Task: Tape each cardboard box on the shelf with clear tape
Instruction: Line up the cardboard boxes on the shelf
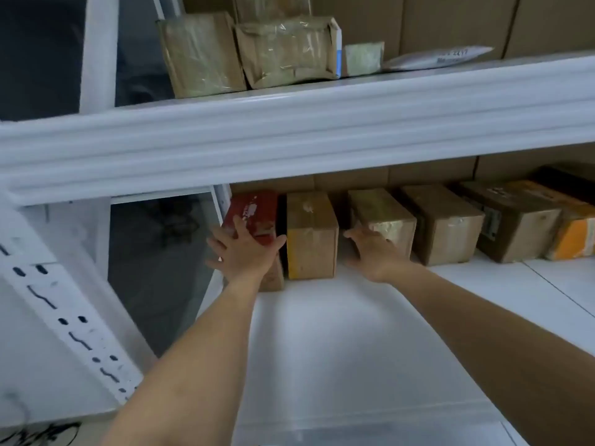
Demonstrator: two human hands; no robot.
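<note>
Nearest the camera, two bare forearms are stretched forward over the white lower shelf (pixel 338 333) of a metal rack. At the left, the rack's slanted white post (pixel 64 317) is seen, punched with dark slots. The left hand (pixel 243 252) is spread wide with straight fingers and is laid flat against the front of a red box (pixel 254 210) at the left end of a row; nothing is gripped. The right hand (pixel 373 252) is also held open, fingers relaxed, and is placed against the near lower corner of a tape-wrapped box (pixel 383 214). Between the two hands a brown box with a yellow edge (pixel 310 236) is stood upright. Further right, three more cardboard boxes (pixel 447 220) are lined up along the same shelf. Higher and further back, on the upper shelf (pixel 289 123), several tape-covered boxes (pixel 283 49) and a flat white mailer (pixel 438 57) are stored. Large cardboard cartons (pixel 450 20) are stacked behind.
</note>
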